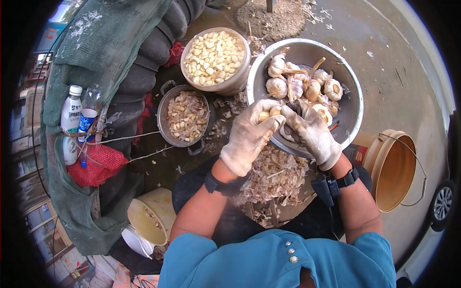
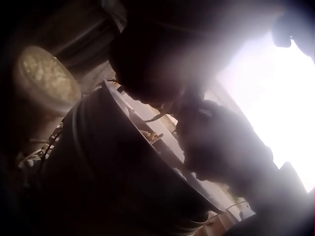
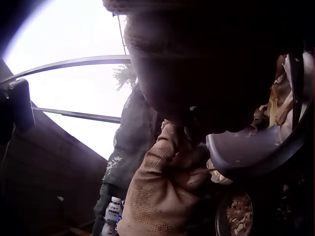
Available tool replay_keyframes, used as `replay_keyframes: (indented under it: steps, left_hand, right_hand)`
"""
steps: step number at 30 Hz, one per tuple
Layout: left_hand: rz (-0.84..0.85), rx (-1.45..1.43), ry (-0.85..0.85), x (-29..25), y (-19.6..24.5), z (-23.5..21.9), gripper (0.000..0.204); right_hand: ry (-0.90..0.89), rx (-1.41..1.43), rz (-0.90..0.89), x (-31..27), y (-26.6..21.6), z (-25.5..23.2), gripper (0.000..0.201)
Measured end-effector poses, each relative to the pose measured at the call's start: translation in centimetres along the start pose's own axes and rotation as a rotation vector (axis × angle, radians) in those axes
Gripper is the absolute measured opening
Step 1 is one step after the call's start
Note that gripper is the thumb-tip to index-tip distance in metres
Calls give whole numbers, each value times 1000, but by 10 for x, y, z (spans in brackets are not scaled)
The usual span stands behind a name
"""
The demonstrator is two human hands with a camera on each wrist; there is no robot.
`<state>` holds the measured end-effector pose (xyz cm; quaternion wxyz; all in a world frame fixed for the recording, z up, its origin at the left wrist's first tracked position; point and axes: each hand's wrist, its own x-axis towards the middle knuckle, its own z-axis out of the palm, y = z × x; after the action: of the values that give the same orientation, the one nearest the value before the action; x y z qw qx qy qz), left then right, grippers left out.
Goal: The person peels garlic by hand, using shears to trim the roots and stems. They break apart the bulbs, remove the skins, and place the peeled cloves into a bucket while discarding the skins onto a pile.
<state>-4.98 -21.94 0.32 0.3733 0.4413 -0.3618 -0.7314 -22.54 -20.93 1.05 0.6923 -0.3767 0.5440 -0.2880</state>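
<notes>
Garlic cloves (image 1: 269, 113) sit between the fingers of the left hand (image 1: 247, 137), at the near rim of the big metal bowl (image 1: 350, 115). The left hand wears a dirty cloth glove, and its fingers are curled around the cloves, so it holds them. The right hand (image 1: 311, 132), also in a glove, is just beside the left one and touches it; its fingers are bent down onto something dark, but I cannot tell what this thing is or if the hand really grips it. Both hands are over the near edge of the bowl.

Inside the metal bowl lie whole garlic bulbs (image 1: 302, 84) with dry stems. Under the hands, on the lap of the person, there is a heap of garlic skins (image 1: 276, 177). Behind the hands, a pale bowl (image 1: 237, 81) is full of peeled cloves (image 1: 213, 56), and beside it a small dark pot (image 1: 163, 120) holds peelings and pieces. An orange bucket (image 1: 396, 165) lies tilted on the ground to the right of the person. On the left, two bottles (image 1: 72, 115) are tied to a green net, with a red mesh bag (image 1: 96, 165) below them.

The left wrist view is dark and blurred; it shows only the outer wall of the metal bowl (image 2: 108, 177). In the right wrist view, the gloved left hand (image 3: 162, 191) is under the rim of the bowl (image 3: 256, 152).
</notes>
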Motion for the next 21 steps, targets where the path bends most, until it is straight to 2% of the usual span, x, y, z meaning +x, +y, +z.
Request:
replay_keyframes:
  steps: [2, 3, 5, 7, 8, 9, 10, 12, 17, 19, 21]
  left_hand:
    - [30, 32, 31, 1, -1, -5, 31]
    - [17, 96, 37, 0, 1, -8, 28]
    - [3, 160, 40, -1, 6, -11, 25]
    - [157, 586, 47, -3, 11, -11, 22]
    - [155, 586, 46, -3, 11, -10, 22]
    - [228, 677, 55, -2, 10, -10, 22]
    - [301, 767, 63, -1, 10, -11, 23]
    - [253, 747, 44, -2, 11, -12, 24]
    - [154, 682, -35, -4, 17, -15, 24]
    - [595, 1144, -167, 0, 2, -30, 23]
    - [616, 1208, -188, -1, 4, -31, 22]
  right_hand:
    - [161, -300, -203, 2, 2, 4, 44]
    - [159, -298, -202, -1, 1, 4, 44]
    - [189, -546, -348, -7, -4, 0, 49]
    - [157, -563, -394, -7, 3, -5, 45]
    - [157, -633, -480, -6, 9, -6, 42]
    - [157, -702, -566, -6, 12, -5, 40]
    - [157, -702, -564, -7, 12, -5, 40]
    - [185, -760, -624, -10, 8, -3, 34]
    - [180, -839, -641, -8, 8, -3, 30]
    - [179, -843, -665, -9, 7, -4, 28]
    - [139, -901, -619, -13, 2, -4, 27]
